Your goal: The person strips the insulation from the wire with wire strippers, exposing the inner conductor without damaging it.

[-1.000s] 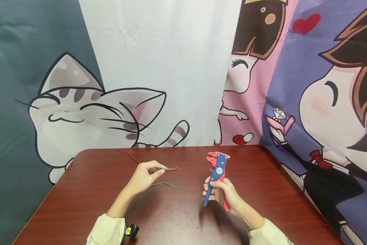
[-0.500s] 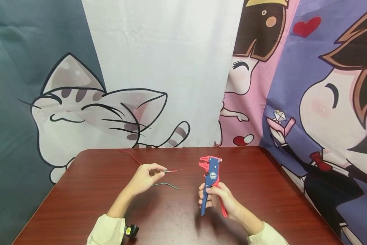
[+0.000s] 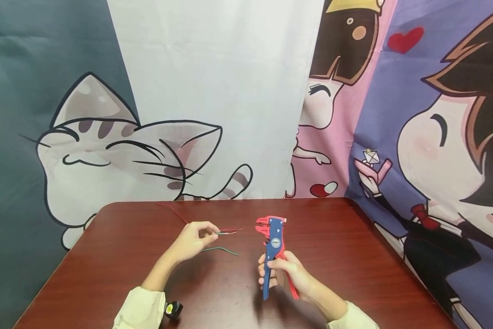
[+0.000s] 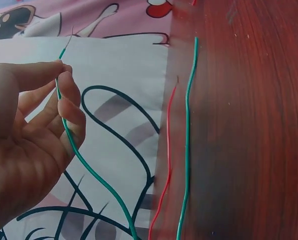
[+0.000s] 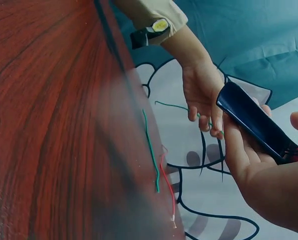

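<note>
My left hand (image 3: 193,240) pinches a green wire (image 4: 80,156) between thumb and fingertips. Thin bare strands show at its upper end, and the rest trails down past the palm. On the table near that hand lie a second green wire (image 4: 187,130) and a red wire (image 4: 168,135), the red one with a bare tip. To the right, my right hand (image 3: 293,269) grips the handles of a blue and red wire stripper (image 3: 276,233). Its red head points up and is apart from the held wire. The right wrist view shows only a handle (image 5: 253,120) of it.
Both hands are above a dark reddish wooden table (image 3: 230,297). Tiny scraps lie on its surface. A cartoon-printed cloth (image 3: 230,91) hangs behind the back edge. A black device (image 3: 174,310) sits at the left wrist.
My right hand has moved left and down with the wire stripper, closer to the left hand. The left hand stays nearly in place, still pinching the green wire.
</note>
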The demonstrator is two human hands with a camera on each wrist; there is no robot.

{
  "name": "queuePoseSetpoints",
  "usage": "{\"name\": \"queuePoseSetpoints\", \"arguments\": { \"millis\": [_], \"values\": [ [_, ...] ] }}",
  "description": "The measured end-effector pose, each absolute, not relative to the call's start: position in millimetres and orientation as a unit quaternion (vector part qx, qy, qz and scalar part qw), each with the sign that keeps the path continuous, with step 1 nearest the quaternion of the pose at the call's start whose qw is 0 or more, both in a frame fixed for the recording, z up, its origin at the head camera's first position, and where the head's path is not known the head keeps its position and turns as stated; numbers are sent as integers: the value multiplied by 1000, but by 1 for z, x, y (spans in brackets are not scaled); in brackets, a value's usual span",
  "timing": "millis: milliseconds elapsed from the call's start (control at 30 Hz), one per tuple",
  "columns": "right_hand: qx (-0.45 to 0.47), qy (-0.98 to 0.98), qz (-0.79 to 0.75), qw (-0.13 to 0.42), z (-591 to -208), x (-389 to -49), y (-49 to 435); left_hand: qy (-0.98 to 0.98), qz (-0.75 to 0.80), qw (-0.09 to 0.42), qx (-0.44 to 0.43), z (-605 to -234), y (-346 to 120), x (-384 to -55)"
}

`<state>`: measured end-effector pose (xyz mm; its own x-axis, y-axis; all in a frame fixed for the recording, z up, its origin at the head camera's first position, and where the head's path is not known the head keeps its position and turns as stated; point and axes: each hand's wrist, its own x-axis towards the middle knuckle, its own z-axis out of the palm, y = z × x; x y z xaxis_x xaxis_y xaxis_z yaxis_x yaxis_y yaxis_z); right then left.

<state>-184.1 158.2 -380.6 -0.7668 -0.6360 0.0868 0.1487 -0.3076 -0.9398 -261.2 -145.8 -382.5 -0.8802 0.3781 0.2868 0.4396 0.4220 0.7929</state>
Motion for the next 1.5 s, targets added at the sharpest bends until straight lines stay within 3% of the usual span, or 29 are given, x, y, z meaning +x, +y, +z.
{"name": "queuePoseSetpoints", "arguments": {
  "millis": [533, 1500],
  "values": [
    [-246, 516, -768, 289, -383, -173, 153, -871, -430, 33, -235, -392, -142, -287],
    [-241, 516, -765, 299, -387, -172, 151, -906, -366, 7, -214, -405, -145, -316]
  ]
}}
